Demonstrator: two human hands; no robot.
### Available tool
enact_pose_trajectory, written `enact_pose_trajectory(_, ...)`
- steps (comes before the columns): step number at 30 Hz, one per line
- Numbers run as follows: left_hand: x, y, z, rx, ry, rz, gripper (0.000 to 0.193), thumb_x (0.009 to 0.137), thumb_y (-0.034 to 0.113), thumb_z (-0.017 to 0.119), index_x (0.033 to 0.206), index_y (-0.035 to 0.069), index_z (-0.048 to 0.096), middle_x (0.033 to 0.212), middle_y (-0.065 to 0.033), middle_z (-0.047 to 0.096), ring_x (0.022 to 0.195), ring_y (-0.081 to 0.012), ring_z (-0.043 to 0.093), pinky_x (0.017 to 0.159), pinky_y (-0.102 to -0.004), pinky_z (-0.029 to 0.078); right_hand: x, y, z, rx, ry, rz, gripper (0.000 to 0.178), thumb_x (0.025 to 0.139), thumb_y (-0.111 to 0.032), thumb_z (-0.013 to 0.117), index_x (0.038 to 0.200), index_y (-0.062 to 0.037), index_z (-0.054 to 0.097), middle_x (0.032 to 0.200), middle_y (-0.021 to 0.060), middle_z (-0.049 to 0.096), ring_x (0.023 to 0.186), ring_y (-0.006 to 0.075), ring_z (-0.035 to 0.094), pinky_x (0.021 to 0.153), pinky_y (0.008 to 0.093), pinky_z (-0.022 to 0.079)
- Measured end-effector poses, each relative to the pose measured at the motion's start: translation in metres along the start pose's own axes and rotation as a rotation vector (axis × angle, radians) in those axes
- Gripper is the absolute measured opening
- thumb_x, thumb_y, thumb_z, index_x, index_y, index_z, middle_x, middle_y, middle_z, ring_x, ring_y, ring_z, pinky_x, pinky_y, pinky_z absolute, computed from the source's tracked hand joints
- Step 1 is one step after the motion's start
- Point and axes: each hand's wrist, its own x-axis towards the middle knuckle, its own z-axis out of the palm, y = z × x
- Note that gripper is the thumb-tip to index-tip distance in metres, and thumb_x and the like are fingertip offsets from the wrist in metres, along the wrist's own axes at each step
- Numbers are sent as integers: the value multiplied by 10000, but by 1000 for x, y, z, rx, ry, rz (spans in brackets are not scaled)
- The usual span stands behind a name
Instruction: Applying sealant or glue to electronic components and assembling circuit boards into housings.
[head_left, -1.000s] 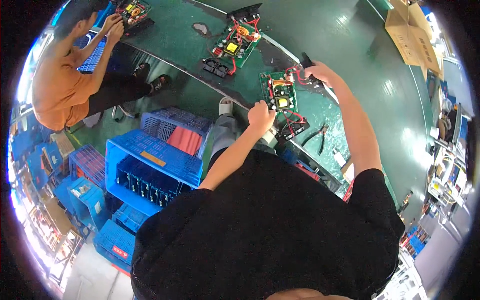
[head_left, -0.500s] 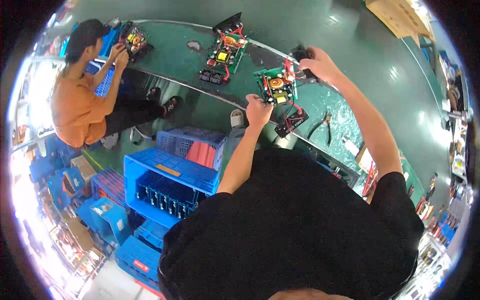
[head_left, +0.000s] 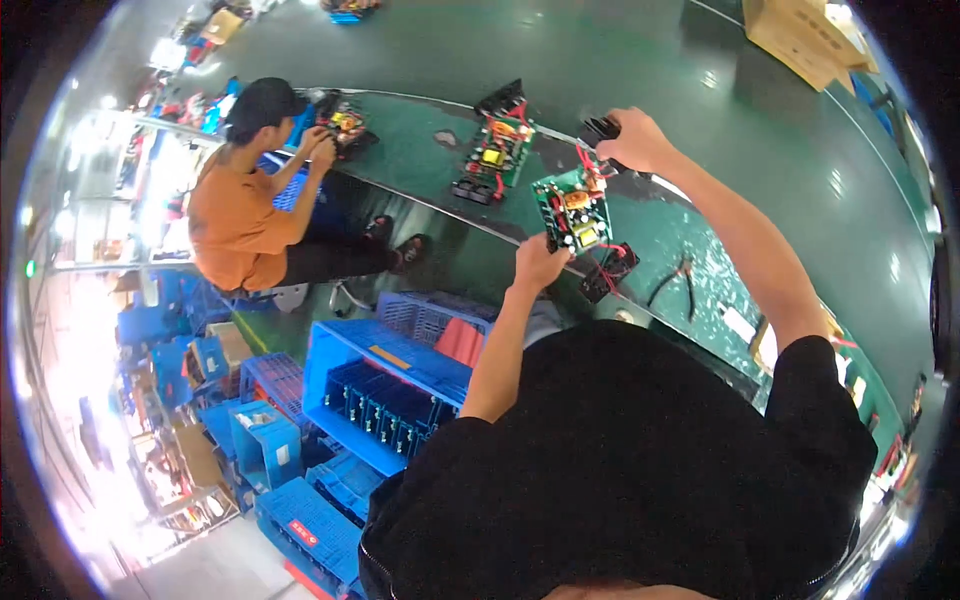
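A green circuit board (head_left: 575, 212) with coils, capacitors and a yellow transformer is tilted up over the bench. My left hand (head_left: 540, 262) grips its near edge, fingers closed. At the board's far side, red wires run to a black end panel (head_left: 602, 130), and my right hand (head_left: 637, 142) is closed around that panel. More red wires lead from the board's near side to a black fan unit (head_left: 610, 272), which lies by the bench's near edge. A second similar board (head_left: 497, 150), with black parts at both ends, lies on the bench to the left.
Black-handled pliers (head_left: 678, 284) lie on the green bench (head_left: 420, 135), right of the fan unit. At left, a co-worker (head_left: 255, 210) in an orange shirt handles another board (head_left: 345, 122). Blue crates (head_left: 345, 345) stand below left, and a cardboard box (head_left: 805, 45) sits far right.
The whole view has shifted, so the scene appears farther right and lower. Both hands keep their hold on the board and the black panel. The board's tilt looks slightly changed.
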Motion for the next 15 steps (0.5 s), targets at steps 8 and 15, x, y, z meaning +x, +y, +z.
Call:
enact_pose_trajectory(8, 8, -11, -74, -5, 39, -48, 298, 682, 263, 578, 768, -22, 573, 690, -213, 597, 711, -393, 587, 643, -448, 451, 58, -77, -11, 75, -191, 16, 408, 529, -247, 669, 811, 45, 630, 734, 200, 613, 659, 295, 610, 591, 381, 487)
enact_pose_trajectory(15, 64, -22, -212, 74, -268, -62, 203, 726, 160, 593, 804, -25, 621, 665, -64, 621, 611, -137, 566, 550, -299, 445, 125, -126, 9, 223, -294, 162, 478, 517, -342, 718, 724, 83, 651, 770, 229, 645, 713, 311, 641, 657, 364, 499)
